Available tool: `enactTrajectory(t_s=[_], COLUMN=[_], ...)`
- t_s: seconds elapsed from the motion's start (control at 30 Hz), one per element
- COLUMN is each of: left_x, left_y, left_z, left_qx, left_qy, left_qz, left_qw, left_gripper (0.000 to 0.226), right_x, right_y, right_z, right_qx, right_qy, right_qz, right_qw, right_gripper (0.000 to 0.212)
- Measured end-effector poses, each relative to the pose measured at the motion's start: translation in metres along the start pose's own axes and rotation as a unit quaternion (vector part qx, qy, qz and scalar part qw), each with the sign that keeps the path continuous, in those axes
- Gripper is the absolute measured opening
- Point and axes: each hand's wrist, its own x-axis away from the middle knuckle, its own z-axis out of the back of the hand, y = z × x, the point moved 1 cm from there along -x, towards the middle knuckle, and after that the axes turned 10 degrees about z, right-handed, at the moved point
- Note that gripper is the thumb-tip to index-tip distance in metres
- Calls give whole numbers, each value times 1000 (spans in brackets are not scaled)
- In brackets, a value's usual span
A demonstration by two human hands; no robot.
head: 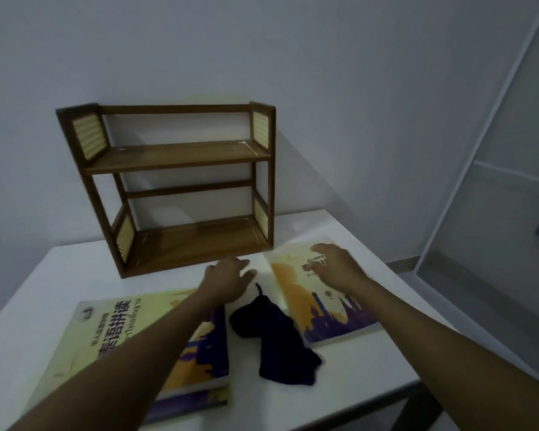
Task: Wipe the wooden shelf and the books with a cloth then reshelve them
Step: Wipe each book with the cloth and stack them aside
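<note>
While both your hands hover spread, the cloth (274,334) lies just near of your left hand (231,275); right hand (336,265) rests flat on the right book (321,306) — grab w/ left.

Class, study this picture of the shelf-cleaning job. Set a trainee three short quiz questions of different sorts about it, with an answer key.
1. True or false: both tiers of the wooden shelf are empty.
2. Which thing lies between the two books on the table? A) a sponge B) a dark cloth C) a brush
3. What does the right hand rest on?

Key
1. True.
2. B. The cloth lies crumpled between the left book and the right book; neither hand holds it.
3. The right book's cover. The left hand hovers open above the table in front of the shelf.
</note>
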Motion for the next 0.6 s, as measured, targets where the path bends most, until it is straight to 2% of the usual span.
enactTrajectory(t_s=[0.07,0.17,0.2,0.23,0.3,0.37,0.47,0.53,0.6], left_x=[10,41,57,71,103,130,170,192,205], left_y=[-39,-103,-126,-146,-188,-222,-251,-258,-256], left_z=[24,50,58,61,69,74,75,67,55], left_qx=[19,19,11,5,4,22,90,145,177], left_qy=[37,83,92,94,96,103,130,145,141], left_qz=[15,61,80,102,151,188,202,195,188], left_qw=[999,994,992,990,984,976,967,959,956], left_gripper=[53,49,50,51,55,58,56,53,54], right_x=[10,30,37,42,44,36,21,17,18], right_y=[-38,-78,-90,-96,-109,-120,-145,-173,-200], right_z=[-16,-50,-60,-68,-77,-70,-44,-35,-40], right_qx=[-36,28,85,137,180,134,15,-41,-55], right_qy=[-107,-252,-279,-286,-266,-211,-101,-57,-18], right_qz=[76,95,92,81,59,30,10,32,76], right_qw=[991,963,952,945,945,968,995,997,995], right_gripper=[64,96,97,90,63,40,28,23,27])
